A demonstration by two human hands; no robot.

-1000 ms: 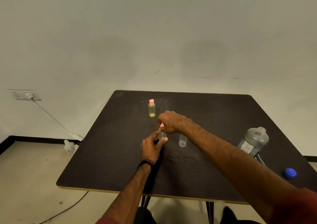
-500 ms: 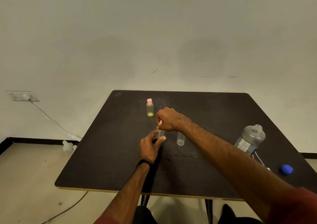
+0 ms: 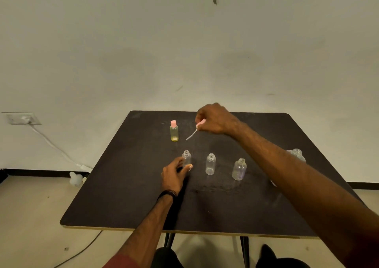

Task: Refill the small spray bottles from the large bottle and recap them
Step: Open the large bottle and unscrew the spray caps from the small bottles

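no readable text, labels or numbers anywhere

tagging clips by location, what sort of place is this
Probably a bare indoor room used as a makeshift work spot, not a kitchen or lab: a plain wall, one dark table, and a wall socket with a trailing cable.

A dark, square table with a scuffed matt top [image 3: 127, 187] is seen standing close to a plain off-white wall [image 3: 143, 48], its dark legs [image 3: 245, 251] visible below the near edge. A small dark mark [image 3: 215, 1] is seen high on the wall. On the far left, a white wall socket [image 3: 21, 119] is mounted, and a white cable [image 3: 55, 146] is led from it down to the pale floor [image 3: 30, 216]. A small white plastic object [image 3: 75, 178] is seen on the floor beside the black skirting strip [image 3: 41, 172]. A thin dark cord [image 3: 82, 251] is laid across the near floor.
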